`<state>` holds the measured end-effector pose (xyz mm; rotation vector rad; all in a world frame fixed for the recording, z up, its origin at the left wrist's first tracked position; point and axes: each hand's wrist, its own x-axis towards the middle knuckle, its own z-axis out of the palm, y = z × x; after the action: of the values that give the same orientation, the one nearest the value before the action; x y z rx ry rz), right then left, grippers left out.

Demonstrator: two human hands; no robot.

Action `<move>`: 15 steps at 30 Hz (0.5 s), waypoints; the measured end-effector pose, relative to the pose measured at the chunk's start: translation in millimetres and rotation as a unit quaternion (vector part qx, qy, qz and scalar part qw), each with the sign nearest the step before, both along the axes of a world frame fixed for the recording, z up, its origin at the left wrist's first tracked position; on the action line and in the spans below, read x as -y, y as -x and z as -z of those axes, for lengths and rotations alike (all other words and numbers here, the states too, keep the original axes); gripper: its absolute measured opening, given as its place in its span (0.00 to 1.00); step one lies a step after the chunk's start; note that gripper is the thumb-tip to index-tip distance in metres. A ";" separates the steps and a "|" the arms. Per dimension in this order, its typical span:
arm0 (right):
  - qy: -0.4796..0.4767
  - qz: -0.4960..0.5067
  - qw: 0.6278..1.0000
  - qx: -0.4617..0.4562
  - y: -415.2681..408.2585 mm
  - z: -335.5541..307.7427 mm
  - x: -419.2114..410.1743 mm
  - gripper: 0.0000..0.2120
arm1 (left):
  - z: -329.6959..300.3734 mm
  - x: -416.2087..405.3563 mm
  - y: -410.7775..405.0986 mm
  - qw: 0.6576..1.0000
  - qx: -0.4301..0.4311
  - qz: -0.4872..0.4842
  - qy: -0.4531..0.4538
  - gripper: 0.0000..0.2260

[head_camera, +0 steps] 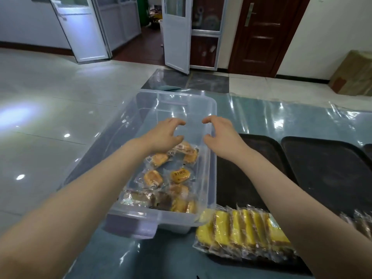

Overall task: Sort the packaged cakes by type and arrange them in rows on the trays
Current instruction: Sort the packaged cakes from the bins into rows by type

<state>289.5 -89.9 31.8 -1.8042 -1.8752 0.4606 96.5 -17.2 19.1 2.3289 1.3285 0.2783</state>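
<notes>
A clear plastic bin sits at the table's left end and holds several wrapped golden round cakes and a brown wrapped cake near its front wall. My left hand and my right hand hover above the bin's far half, fingers curled and apart, holding nothing. A row of yellow packaged cakes lies on the near end of a black tray right of the bin. A second black tray lies further right.
A few more wrapped cakes show at the right edge. The table wears a blue cover under clear film. A cardboard box stands on the floor at the back right, with doors behind.
</notes>
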 end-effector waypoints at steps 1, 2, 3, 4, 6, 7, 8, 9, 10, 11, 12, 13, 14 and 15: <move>0.015 -0.007 1.000 0.017 8.1 1.8 -7.5 0.23 | 5.1 -6.6 11.2 1.000 -0.020 0.000 0.014 0.24; 0.026 -0.013 0.999 0.030 15.6 4.3 -15.6 0.23 | 11.4 -13.6 21.9 0.999 -0.042 -0.001 0.026 0.24; 0.034 -0.018 0.998 0.042 23.2 5.8 -23.3 0.23 | 17.9 -19.8 31.2 0.997 -0.063 -0.002 0.037 0.25; 0.039 -0.019 0.998 0.054 29.7 8.2 -31.8 0.24 | 25.2 -25.8 39.0 0.995 -0.084 -0.007 0.050 0.25; 0.061 -0.020 0.994 0.091 42.7 14.2 -50.1 0.25 | 40.4 -36.9 51.6 0.991 -0.115 -0.018 0.071 0.25; 0.081 -0.021 0.991 0.109 48.7 18.5 -59.6 0.25 | 46.5 -41.0 55.6 0.988 -0.125 -0.024 0.084 0.26; 0.103 -0.019 0.986 0.127 54.2 22.5 -69.0 0.25 | 52.2 -45.0 57.9 0.985 -0.132 -0.030 0.102 0.26; 0.124 -0.016 0.981 0.151 59.7 25.8 -77.4 0.25 | 57.6 -48.7 59.5 0.983 -0.138 -0.031 0.116 0.26; 0.152 -0.016 0.973 0.174 64.3 31.2 -85.9 0.24 | 61.5 -51.2 60.7 0.981 -0.149 -0.029 0.124 0.25; 0.181 -0.021 0.962 0.203 69.5 33.8 -90.9 0.22 | 67.3 -54.5 62.3 0.979 -0.162 -0.026 0.121 0.23; 0.219 -0.029 0.949 0.225 73.7 40.5 -96.4 0.20 | 73.8 -58.1 64.7 0.977 -0.179 -0.026 0.116 0.22; 0.256 -0.040 0.934 0.246 76.5 45.9 -99.1 0.19 | 78.8 -59.4 67.1 0.974 -0.196 -0.026 0.111 0.21; 0.292 -0.048 0.919 0.260 76.3 54.0 -101.8 0.20 | 85.1 -61.1 69.3 0.971 -0.209 -0.028 0.115 0.20; 0.326 -0.051 0.904 0.274 74.8 60.2 -102.6 0.21 | 91.3 -61.9 71.7 0.969 -0.214 -0.025 0.123 0.19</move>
<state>214.7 12.6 -28.4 -2.4724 -2.3949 0.7477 24.8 44.7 -72.2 2.2161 1.5183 -0.3800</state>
